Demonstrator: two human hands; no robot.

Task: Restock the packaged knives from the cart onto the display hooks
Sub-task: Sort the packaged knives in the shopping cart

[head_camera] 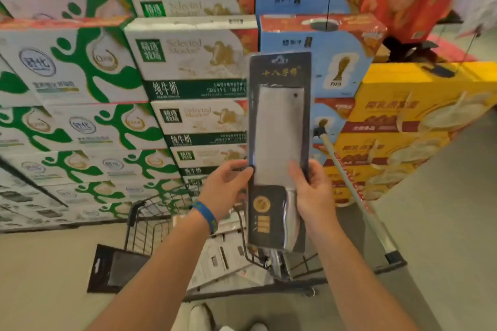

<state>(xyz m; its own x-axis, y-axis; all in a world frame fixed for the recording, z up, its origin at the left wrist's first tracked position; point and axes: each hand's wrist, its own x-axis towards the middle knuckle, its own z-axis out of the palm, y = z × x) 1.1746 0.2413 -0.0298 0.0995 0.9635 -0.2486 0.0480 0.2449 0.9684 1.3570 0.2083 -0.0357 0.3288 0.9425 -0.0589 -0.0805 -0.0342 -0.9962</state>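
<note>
1. We are in a shop — a supermarket aisle with retail goods stacked high.
2. We face a wall of milk cartons (185, 67) in printed display cases, beside blue boxes (333, 62) and yellow boxes (403, 126).
3. Below us stands a wire shopping cart (150, 217) on a plain floor (40, 277).

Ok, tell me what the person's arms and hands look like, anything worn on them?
Both forearms are bare, with no sleeves in view, and neither hand wears a glove. The left hand has a blue wristband around its wrist, carrying a small greenish marking too blurred to read. The right hand and its wrist are bare: no watch, band or ring shows.
</note>
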